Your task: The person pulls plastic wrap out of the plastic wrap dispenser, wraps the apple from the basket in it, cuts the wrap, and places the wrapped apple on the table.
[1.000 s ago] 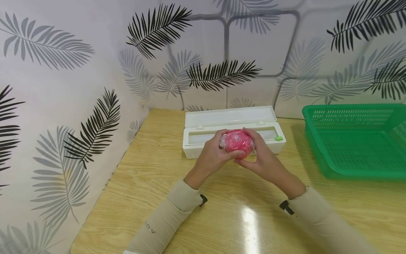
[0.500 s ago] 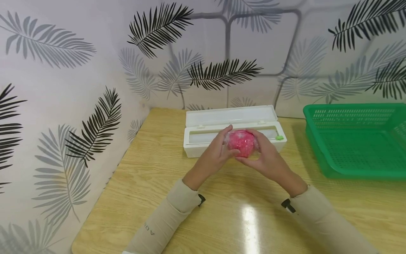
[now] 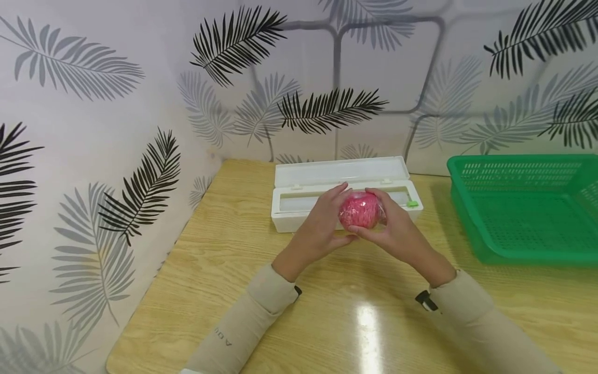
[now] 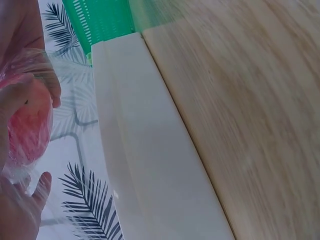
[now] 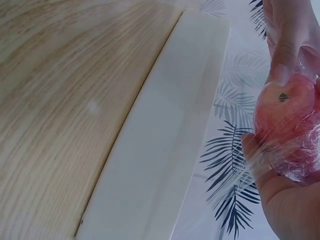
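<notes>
A red apple (image 3: 358, 211) in shiny cling film is held up between my two hands, in front of the white box. My left hand (image 3: 320, 226) curls round its left side, the thumb low beneath it. My right hand (image 3: 394, 228) grips the right side, with its thumb along the apple's lower front. Loose, wrinkled film shows by the right fingers. In the right wrist view, a dark stem end marks the pale part of the apple (image 5: 286, 107), and film stretches across the lower hand's thumb. The fingertips behind the apple are partly hidden.
Behind my hands stands a long white cling film box (image 3: 286, 221), its lid (image 3: 341, 171) raised and a film roll inside. A green slider (image 3: 412, 203) sits at its right end. To the right is a green plastic basket (image 3: 490, 249). All stand on a wooden table (image 3: 224, 244) against a leaf-patterned wall.
The apple has been turned in my hands and shifted slightly right. My left thumb has dropped from its front, while my right thumb has moved up onto it. Box and basket have stayed put.
</notes>
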Motion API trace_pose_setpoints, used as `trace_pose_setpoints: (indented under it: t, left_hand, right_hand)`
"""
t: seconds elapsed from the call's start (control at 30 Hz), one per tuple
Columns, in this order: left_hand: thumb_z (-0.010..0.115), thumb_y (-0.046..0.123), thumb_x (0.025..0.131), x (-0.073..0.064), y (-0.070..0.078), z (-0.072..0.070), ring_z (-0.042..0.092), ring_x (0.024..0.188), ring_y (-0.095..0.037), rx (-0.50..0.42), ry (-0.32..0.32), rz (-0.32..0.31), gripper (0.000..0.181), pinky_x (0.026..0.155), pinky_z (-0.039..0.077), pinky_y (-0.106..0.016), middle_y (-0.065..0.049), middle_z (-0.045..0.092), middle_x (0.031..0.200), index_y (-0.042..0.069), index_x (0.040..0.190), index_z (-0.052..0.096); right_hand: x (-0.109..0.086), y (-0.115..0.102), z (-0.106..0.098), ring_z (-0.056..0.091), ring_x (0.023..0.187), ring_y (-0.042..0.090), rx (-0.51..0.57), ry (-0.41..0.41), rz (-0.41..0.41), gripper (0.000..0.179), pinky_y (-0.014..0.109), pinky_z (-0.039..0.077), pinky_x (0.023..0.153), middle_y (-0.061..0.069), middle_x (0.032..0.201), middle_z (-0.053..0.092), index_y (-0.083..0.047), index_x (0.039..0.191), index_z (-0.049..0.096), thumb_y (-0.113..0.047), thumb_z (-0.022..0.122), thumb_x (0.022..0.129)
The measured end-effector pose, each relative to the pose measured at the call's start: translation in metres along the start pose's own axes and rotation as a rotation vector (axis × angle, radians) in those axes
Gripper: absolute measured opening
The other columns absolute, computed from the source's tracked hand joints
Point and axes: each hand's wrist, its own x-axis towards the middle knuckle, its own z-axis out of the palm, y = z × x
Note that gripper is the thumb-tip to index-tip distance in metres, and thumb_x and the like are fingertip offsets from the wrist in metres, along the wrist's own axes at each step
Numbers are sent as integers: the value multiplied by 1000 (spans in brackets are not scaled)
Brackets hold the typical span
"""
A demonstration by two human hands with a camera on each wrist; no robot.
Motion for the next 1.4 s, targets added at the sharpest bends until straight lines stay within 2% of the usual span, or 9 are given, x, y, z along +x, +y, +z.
trace_pose_setpoints:
  t: [0.1, 0.23, 0.47, 0.57, 0.67, 0.87, 1.03, 1.2, 1.4]
  left_hand:
    - [76, 27, 77, 1, 0, 1, 29, 131, -24, 33, 15, 13, 87, 110, 21, -29, -14, 33, 139, 1, 140, 23]
    - [77, 26, 75, 1, 1, 0, 37, 124, -21, 24, 20, -19, 81, 107, 25, -23, -11, 40, 133, 4, 139, 31]
    - [80, 27, 72, 1, 3, -5, 39, 124, -19, -58, 68, -59, 77, 104, 31, -24, -9, 45, 130, 5, 134, 41]
    - [81, 28, 71, 0, 3, -5, 41, 123, -20, -89, 70, -99, 79, 103, 32, -25, -10, 48, 129, 2, 133, 41]
    - [82, 26, 69, -2, 3, -6, 44, 120, -19, -166, 79, -165, 80, 101, 35, -27, -10, 49, 128, 1, 133, 41]
    - [84, 27, 67, -3, 3, -6, 45, 117, -12, -318, 98, -302, 86, 95, 42, -26, -4, 48, 130, 8, 136, 37]
    - [84, 29, 67, -4, 4, -5, 46, 116, -11, -381, 104, -348, 88, 93, 43, -26, -4, 47, 130, 13, 137, 35]
    - [82, 26, 69, -4, 3, -4, 46, 116, -11, -427, 103, -362, 84, 93, 44, -27, -3, 47, 130, 10, 137, 36]
    - [79, 33, 73, -3, 2, -4, 46, 119, -12, -460, 90, -389, 80, 95, 43, -29, -2, 46, 132, 10, 137, 36]
  right_hand:
    - [0, 0, 0, 54, 108, 24, -6, -15, 18, 86, 40, 53, 78, 11, 129, 49, -7, 139, 33, -42, 77, 73]
    - [-1, 2, -1, 54, 110, 23, 3, -58, 53, 87, 40, 52, 80, 9, 132, 47, -10, 141, 32, -47, 74, 75]
    - [-2, 3, -7, 39, 127, 27, 79, -111, 17, 78, 50, 39, 97, 10, 143, 35, -15, 146, 24, -30, 69, 84]
    - [-3, 5, -7, 29, 133, 28, 50, -98, -9, 78, 54, 32, 101, 9, 148, 28, -15, 146, 24, -27, 69, 84]
    - [-4, 7, -7, 23, 136, 27, 44, -99, -28, 82, 55, 30, 102, 7, 151, 22, -20, 148, 21, -26, 71, 83]
    - [-4, 8, -7, 24, 136, 24, 118, -133, -42, 87, 51, 35, 99, 3, 151, 19, -29, 148, 14, -21, 71, 83]
    - [-6, -7, -14, 28, 133, 29, 164, -157, -61, 84, 48, 37, 98, 9, 150, 21, -17, 148, 16, -9, 69, 83]
    - [-8, -21, -21, 30, 131, 36, 163, -165, -66, 79, 54, 36, 97, 17, 148, 24, -4, 146, 19, -2, 67, 83]
    - [-7, -21, -21, 29, 132, 36, 135, -154, -46, 78, 55, 34, 98, 18, 147, 25, -4, 146, 21, -3, 67, 83]
